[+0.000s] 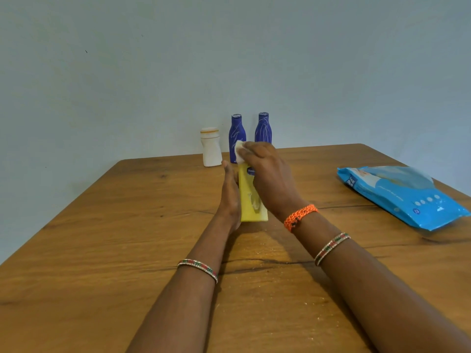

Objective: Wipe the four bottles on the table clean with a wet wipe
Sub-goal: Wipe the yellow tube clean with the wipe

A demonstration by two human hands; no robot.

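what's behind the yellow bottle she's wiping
Behind the yellow bottle stand a white bottle and two blue bottles by the wall. The right hand and wipe cover the yellow bottle's top and the blue bottles' bases.

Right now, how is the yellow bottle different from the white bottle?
The yellow bottle is yellow with a blue label; the white bottle is white with an orange band near its cap. The yellow bottle is held between both hands, the left hand flat against its side and the right hand pressing a wipe on its top; the white bottle stands untouched at the table's far edge. Both are plastic bottles.
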